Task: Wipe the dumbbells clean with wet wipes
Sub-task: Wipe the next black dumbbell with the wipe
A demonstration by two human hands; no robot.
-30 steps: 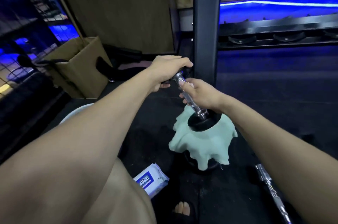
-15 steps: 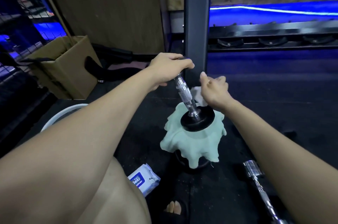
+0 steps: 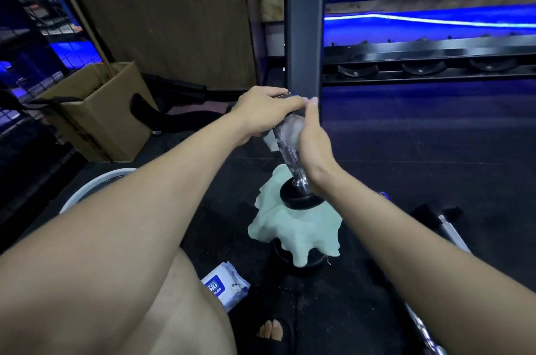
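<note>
My right hand (image 3: 314, 145) has come back wrapping the wet wipe (image 3: 285, 129) round the dumbbell (image 3: 293, 157) handle just below my left hand (image 3: 268, 109), which grips its top end, so wiping resumes

Both my forearms are bare right up to the frame's lower edges, with no sleeves, watch or rings on my left hand (image 3: 266, 111) or right hand (image 3: 314, 148). My bare knee (image 3: 179, 311) fills the bottom centre-left, and at bottom centre my toes (image 3: 271, 330) peek from a dark open-toed sandal (image 3: 285, 334).
</note>
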